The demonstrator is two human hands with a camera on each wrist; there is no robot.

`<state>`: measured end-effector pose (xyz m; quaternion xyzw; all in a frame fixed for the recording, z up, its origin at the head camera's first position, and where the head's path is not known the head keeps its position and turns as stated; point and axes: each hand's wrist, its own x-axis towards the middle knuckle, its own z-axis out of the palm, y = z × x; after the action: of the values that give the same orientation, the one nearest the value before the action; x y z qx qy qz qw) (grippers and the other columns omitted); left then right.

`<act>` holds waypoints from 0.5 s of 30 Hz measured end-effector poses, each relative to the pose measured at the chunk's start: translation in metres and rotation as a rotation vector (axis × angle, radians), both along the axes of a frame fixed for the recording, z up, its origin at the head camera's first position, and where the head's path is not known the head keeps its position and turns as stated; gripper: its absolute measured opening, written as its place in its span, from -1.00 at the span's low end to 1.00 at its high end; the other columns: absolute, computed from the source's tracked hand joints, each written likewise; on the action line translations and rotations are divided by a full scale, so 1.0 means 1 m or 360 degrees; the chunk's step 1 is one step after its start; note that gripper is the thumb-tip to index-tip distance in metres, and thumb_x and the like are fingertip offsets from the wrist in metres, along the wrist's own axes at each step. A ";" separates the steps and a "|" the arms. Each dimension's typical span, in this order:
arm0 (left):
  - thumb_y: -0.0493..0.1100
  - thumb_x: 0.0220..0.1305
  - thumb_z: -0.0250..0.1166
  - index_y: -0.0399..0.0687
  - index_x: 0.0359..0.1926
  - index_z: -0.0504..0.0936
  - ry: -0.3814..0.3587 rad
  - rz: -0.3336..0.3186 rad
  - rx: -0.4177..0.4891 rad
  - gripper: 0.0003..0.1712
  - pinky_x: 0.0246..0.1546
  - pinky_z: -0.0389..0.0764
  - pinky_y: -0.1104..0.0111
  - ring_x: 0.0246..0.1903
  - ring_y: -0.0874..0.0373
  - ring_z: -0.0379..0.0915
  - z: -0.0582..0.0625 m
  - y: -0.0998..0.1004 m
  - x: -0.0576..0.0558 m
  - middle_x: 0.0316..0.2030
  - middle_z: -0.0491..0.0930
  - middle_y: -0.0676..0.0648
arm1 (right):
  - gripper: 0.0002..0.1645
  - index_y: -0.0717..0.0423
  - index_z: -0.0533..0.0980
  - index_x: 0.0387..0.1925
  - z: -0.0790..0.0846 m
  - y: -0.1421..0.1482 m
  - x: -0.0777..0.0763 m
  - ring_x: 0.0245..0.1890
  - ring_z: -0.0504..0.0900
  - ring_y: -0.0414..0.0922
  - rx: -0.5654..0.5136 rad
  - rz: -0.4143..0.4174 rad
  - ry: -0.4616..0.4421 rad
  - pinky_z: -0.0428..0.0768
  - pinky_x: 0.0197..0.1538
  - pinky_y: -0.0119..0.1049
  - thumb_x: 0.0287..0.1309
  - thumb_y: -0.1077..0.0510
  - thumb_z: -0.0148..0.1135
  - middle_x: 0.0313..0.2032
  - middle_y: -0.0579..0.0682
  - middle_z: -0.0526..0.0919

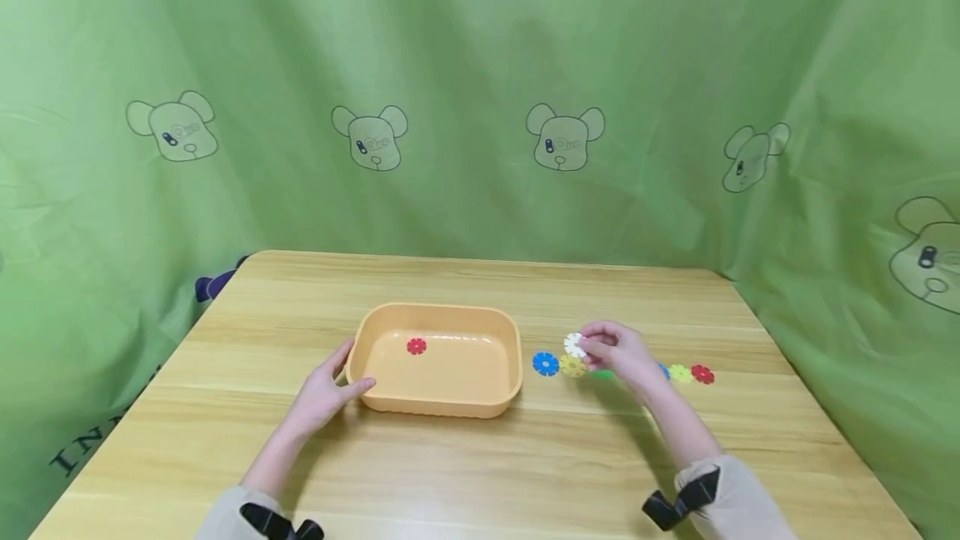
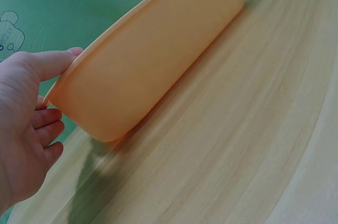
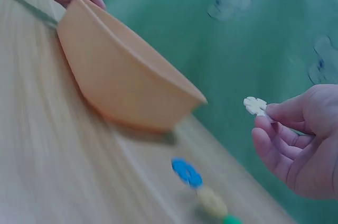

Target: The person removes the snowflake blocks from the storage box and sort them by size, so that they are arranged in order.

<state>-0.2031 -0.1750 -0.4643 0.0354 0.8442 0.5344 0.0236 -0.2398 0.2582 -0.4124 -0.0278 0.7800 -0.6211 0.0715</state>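
An orange plastic basin [image 1: 442,403] stands on the table with one red flower-shaped disc [image 1: 416,346] lying inside. My left hand [image 1: 322,397] grips the basin's left end, the thumb over the rim and the other fingers outside, as the left wrist view also shows. Between thumb and fingertips my right hand [image 1: 618,354] pinches a white flower-shaped disc [image 3: 255,105], raised above the table to the right of the basin. Below it lies a row of discs: a blue disc [image 1: 546,364], a yellow disc [image 1: 573,367], and a green disc [image 1: 602,374] partly hidden by the hand.
Farther right in the row are another blue disc [image 1: 664,371], a yellow-green disc [image 1: 681,373] and a red disc [image 1: 702,374]. The wooden table [image 1: 450,482] reaches a green curtain [image 1: 465,215] printed with bear heads at the back and sides.
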 end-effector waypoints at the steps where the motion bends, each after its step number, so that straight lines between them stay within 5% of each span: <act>1: -0.08 0.13 0.34 -0.27 0.41 -0.03 -0.0007 0.0000 0.0001 -0.02 0.30 -0.03 -0.03 0.32 -0.27 -0.11 0.000 0.000 0.000 0.37 -0.05 -0.32 | -0.57 0.53 0.33 -0.02 -0.002 0.007 0.002 -0.44 0.60 -0.18 -0.0006 -0.0023 -0.0007 0.65 -0.31 -0.34 0.15 0.31 0.17 -0.40 -0.03 0.59; 5: -0.09 0.13 0.34 -0.26 0.41 -0.04 -0.0022 -0.0006 0.0005 -0.02 0.31 -0.04 -0.01 0.33 -0.26 -0.12 0.000 0.000 0.000 0.38 -0.06 -0.32 | -0.52 0.57 0.30 0.02 -0.013 0.039 0.011 -0.42 0.62 -0.20 -0.0033 -0.0139 0.0018 0.65 -0.28 -0.35 0.16 0.30 0.18 -0.39 -0.06 0.63; 11: -0.10 0.14 0.33 -0.27 0.41 -0.03 -0.0013 -0.0005 0.0001 -0.03 0.30 -0.04 -0.02 0.32 -0.27 -0.11 0.002 0.000 0.001 0.38 -0.05 -0.31 | -0.70 0.24 0.49 -0.15 -0.044 0.099 0.014 -0.41 0.64 -0.27 -0.0161 -0.0307 0.0046 0.64 -0.27 -0.39 0.07 0.22 0.30 -0.42 -0.18 0.65; 15: -0.11 0.14 0.33 -0.29 0.41 -0.04 -0.0010 -0.0004 -0.0007 -0.03 0.29 -0.04 -0.05 0.32 -0.29 -0.10 0.001 0.000 0.001 0.37 -0.05 -0.32 | -0.79 0.17 0.47 -0.21 -0.040 0.123 0.025 -0.43 0.64 -0.25 -0.0218 -0.0421 0.0015 0.64 -0.29 -0.40 0.09 0.31 0.27 -0.45 -0.20 0.64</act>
<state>-0.2021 -0.1750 -0.4637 0.0348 0.8452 0.5326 0.0270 -0.2145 0.3810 -0.4521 0.0674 0.7330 -0.6766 -0.0166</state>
